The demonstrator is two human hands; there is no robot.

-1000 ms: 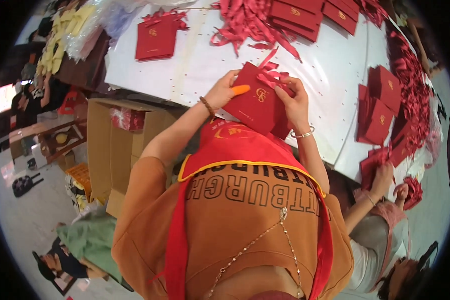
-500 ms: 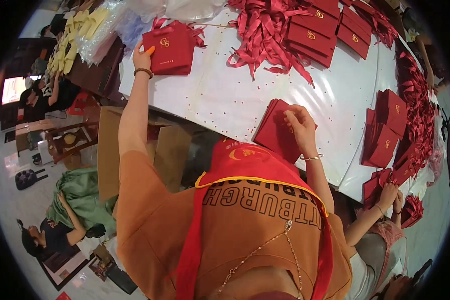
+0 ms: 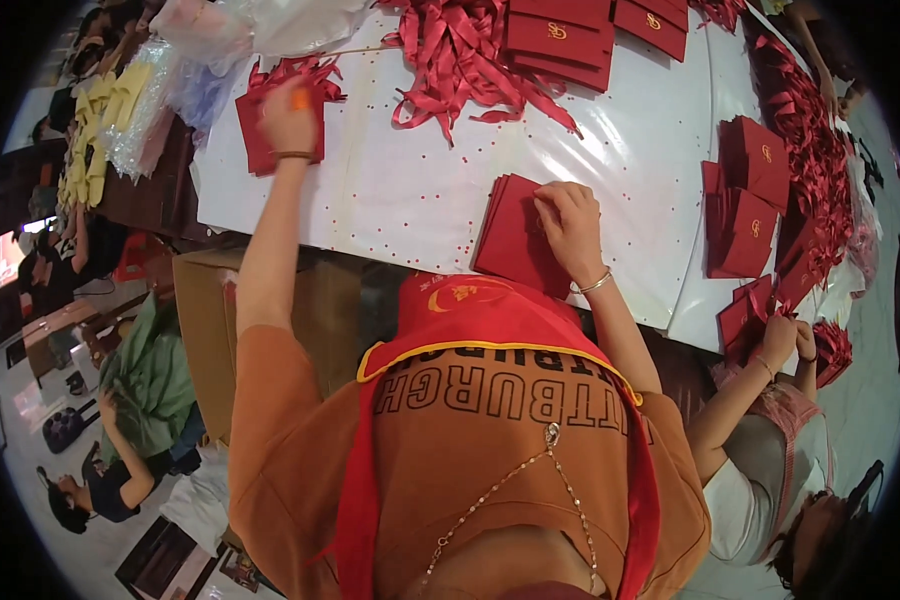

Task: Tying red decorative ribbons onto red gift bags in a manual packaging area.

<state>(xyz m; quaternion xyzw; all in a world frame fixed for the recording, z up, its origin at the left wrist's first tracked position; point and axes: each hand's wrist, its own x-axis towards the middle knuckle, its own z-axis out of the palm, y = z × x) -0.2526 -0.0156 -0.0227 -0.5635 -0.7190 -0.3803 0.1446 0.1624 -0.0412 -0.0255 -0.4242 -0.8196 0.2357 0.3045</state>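
At the near edge of a white counter (image 3: 620, 150), right in front of the wearer, lies a stack of flat red bags (image 3: 515, 240), slightly fanned along its left side. The right hand (image 3: 572, 222) is over the stack's upper right part, fingers loosely curled downward; its fingertips seem to touch the top bag, but whether the grip pinches anything cannot be told. Farther off, at the counter's left, lies a second red stack (image 3: 253, 148) with ribbons (image 3: 318, 72) at its far edge. The left hand (image 3: 288, 124), an orange cover (image 3: 300, 98) on one finger, is over this stack and blurred, so how far its grip is open, and whether it holds a bag, cannot be told. The bags look like thin, stiff card: probably light, easily creased at the corners, and smooth enough to slide over one another. A side edge, between thumb and fingertips, seems the best place to take hold, clear of the ribbons, which look soft, slick and apt to tangle.
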